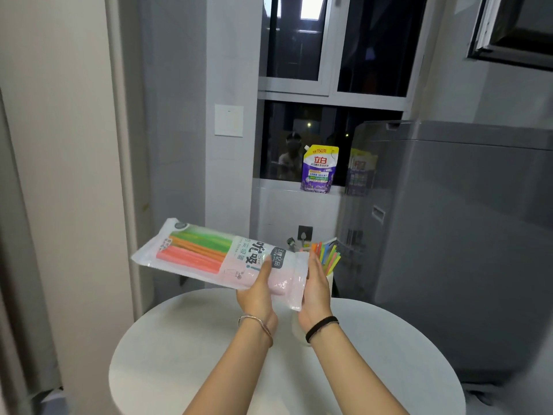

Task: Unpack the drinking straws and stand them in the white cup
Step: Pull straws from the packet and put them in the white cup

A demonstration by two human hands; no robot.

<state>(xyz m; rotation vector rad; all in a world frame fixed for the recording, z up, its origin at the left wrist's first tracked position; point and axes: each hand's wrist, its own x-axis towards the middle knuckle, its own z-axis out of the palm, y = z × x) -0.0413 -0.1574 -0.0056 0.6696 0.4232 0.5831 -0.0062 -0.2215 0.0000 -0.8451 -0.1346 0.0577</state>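
Note:
A plastic straw packet [209,254] with green, orange and pink straws inside is held level above the round white table [209,348]. My left hand [257,290] grips it from below near its right end, thumb on top. My right hand [315,284] holds the packet's right end. Behind my right hand stands the white cup [329,280], mostly hidden, with several coloured straws [327,256] sticking up out of it.
A grey washing machine [466,235] stands at the right, close to the table. A purple detergent pouch [319,169] sits on the window sill behind. A pale wall and door frame [119,175] run along the left.

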